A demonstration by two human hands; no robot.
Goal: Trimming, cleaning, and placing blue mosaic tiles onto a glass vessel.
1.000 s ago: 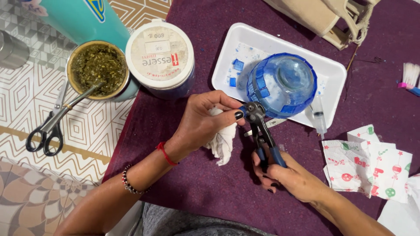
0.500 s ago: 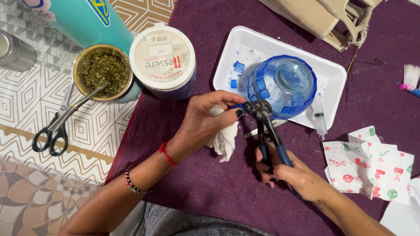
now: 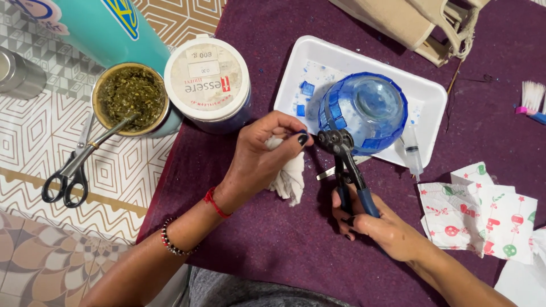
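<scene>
Your right hand (image 3: 392,230) is clamped around the blue handles of the nippers (image 3: 348,170), low and right of the middle of the frame, and the tool's dark wheeled head points up toward the rim of the white tray (image 3: 364,57). Your left hand (image 3: 264,156) sits just left of that head, fingers curled shut on a crumpled white cloth (image 3: 290,179), with thumb and forefinger pinched together right at the wheels; whatever small piece is between them is too small to make out. Just above the nippers' head, a blue glass bowl (image 3: 364,111) rests upside down in the tray, with loose blue tiles (image 3: 307,88) lying beside it on the tray's left half. A clear syringe (image 3: 413,152) lies over the tray's lower right edge. Everything here rests on a purple cloth (image 3: 273,239). At the right edge lie patterned paper napkins (image 3: 483,216), and a brush (image 3: 532,99) shows above them. Left of the tray stands a white lidded tub (image 3: 207,82), then a cup of green herb (image 3: 129,98) with a metal straw, and a teal flask (image 3: 108,28) in the upper left. Scissors (image 3: 68,176) lie at the left on a patterned tablecloth (image 3: 34,142).
</scene>
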